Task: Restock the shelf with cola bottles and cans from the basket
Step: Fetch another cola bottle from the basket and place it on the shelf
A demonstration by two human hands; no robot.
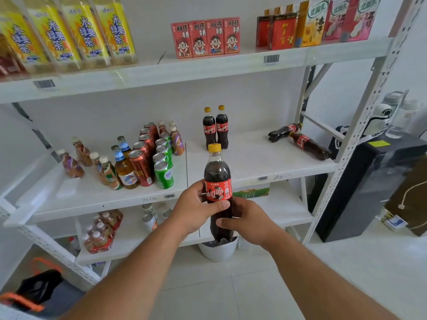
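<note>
Both hands, left hand at the red label and right hand lower, grip the upright yellow-capped plastic cola bottle, presumably steadying it for placement beside the two standing cola bottles on the white metal shelf.

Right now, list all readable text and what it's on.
"水果绿茶": yellow-labelled tea bottles, top shelf.
"旺仔牛奶": red milk cartons, top shelf.
"优酸乳": tall drink cartons, top right.
Red label on the yellow-capped cola bottle held in both hands: too distorted to read.
Shelf barcode stickers and handwritten tags: too small to read.
</note>
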